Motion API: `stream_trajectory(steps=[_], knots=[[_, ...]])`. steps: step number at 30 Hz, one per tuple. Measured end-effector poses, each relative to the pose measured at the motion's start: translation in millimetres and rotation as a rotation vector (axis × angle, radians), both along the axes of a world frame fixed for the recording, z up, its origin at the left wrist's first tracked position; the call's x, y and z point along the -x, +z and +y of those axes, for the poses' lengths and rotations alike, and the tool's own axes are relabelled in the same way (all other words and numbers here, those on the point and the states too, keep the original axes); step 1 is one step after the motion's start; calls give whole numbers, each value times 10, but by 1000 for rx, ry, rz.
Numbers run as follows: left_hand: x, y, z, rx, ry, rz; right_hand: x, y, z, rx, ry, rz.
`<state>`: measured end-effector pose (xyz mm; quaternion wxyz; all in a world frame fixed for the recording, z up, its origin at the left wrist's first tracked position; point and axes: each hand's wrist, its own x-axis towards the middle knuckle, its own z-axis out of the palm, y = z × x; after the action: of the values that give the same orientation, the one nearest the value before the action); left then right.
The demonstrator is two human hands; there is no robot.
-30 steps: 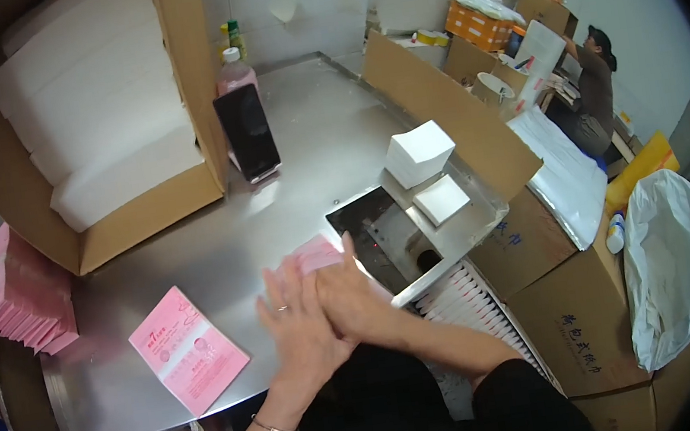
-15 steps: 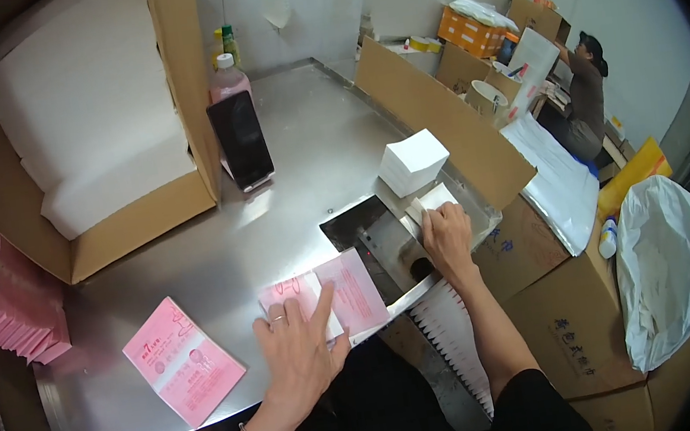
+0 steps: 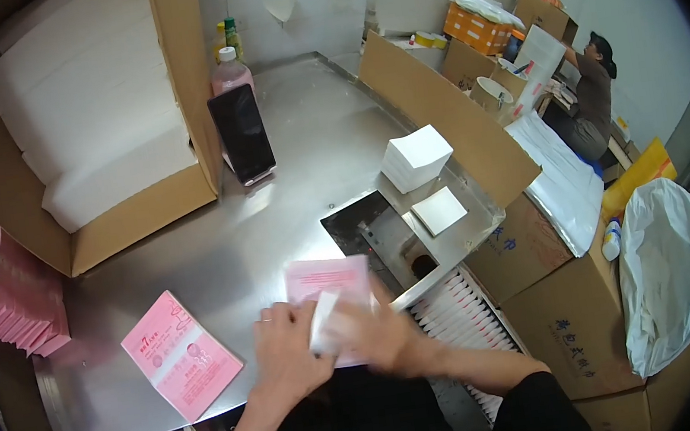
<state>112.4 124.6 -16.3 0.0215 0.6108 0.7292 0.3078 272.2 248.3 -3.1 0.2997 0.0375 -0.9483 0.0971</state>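
Observation:
A pink, partly see-through printed packet [image 3: 328, 275] lies at the front of the metal table, under and between my hands. My left hand [image 3: 291, 349], wearing a ring and a bracelet, has its fingers curled at the packet's left side, closed on it. A folded white paper piece [image 3: 322, 321] stands tilted between both hands. My right hand [image 3: 382, 333] reaches across to it, its fingers smeared by motion, so its grip is unclear. Left of my hands rests a flat stack of pink printed packets [image 3: 182, 355]. A small square pad of white paper [image 3: 440, 210] sits beside the table's cutout.
A tall block of white paper [image 3: 418, 159] stands behind the pad. The rectangular cutout [image 3: 369, 234] opens in the table [image 3: 285, 158]. A phone [image 3: 244, 135] leans on a bottle beside a large carton [image 3: 147, 233]. More pink packets [image 3: 17, 293] stand far left. At back right, a person [image 3: 596, 100] works.
My right hand has left the square pad and swung left to the pink packet. My left fingers, stretched out before, are now curled. The white piece is now raised between my hands.

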Motion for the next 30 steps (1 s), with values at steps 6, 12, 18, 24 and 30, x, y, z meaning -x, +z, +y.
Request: stream_trajectory(steps=[6, 12, 18, 24, 30], knots=[[-185, 90, 41, -3, 36, 41, 593, -289, 224, -140, -444, -364], [7, 20, -343, 33, -87, 11, 371, -817, 1101, 238, -661, -55], [209, 229, -785, -90, 354, 216, -52, -243, 776, 192, -751, -159], [680, -71, -830, 222, 634, 364, -351, -297, 1113, -83, -1106, -159], [793, 148, -829, -31, 651, 167, -551, -73, 1453, 410, -992, 442]])
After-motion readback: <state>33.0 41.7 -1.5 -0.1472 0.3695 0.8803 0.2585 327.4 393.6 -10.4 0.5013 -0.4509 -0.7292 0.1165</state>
